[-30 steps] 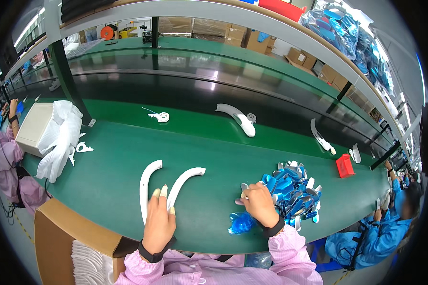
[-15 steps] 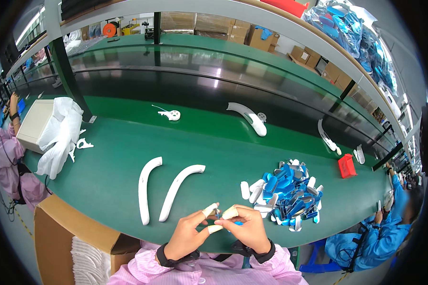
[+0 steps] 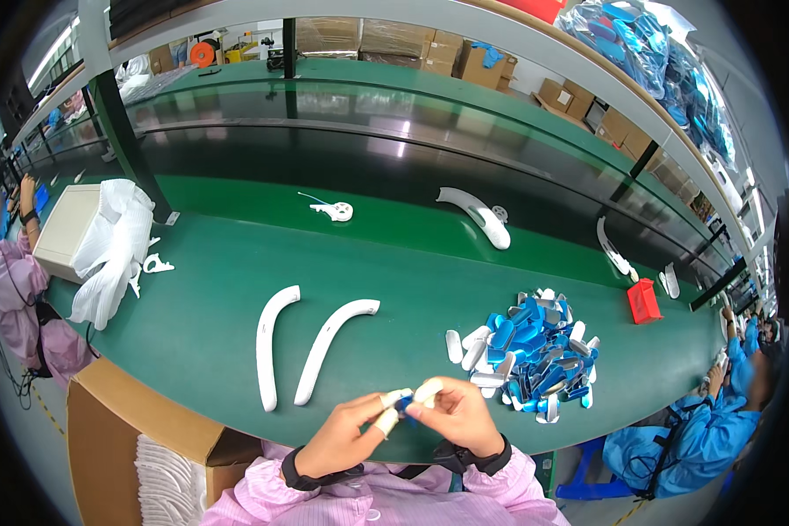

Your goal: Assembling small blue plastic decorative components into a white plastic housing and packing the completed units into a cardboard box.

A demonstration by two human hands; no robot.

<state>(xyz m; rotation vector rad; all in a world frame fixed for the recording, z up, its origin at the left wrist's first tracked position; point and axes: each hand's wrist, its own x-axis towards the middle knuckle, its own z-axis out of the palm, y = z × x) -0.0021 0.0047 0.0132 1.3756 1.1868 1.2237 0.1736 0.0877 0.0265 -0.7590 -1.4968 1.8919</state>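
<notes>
My left hand (image 3: 345, 435) and my right hand (image 3: 461, 415) meet over the table's near edge, both with pale finger cots on some fingertips. Pinched between them is a small piece with blue film (image 3: 403, 405), mostly covered by the fingers. To the right of my hands lies a pile of small oblong covers (image 3: 535, 355), some blue-filmed, others white or silvery. Two curved white plastic shells, one left (image 3: 267, 351) and one right (image 3: 323, 355), rest side by side ahead of my left hand.
Beyond the table a conveyor belt carries a round white part (image 3: 340, 211), a curved white shell (image 3: 486, 223) and other pieces. A red bin (image 3: 643, 302) stands right; a cardboard box (image 3: 140, 412) sits near left. Co-workers sit at both sides under an overhead shelf.
The white parts on the belt have shifted right. My fingers have moved slightly around the small piece, and more of its blue film shows. The two curved shells stay put.
</notes>
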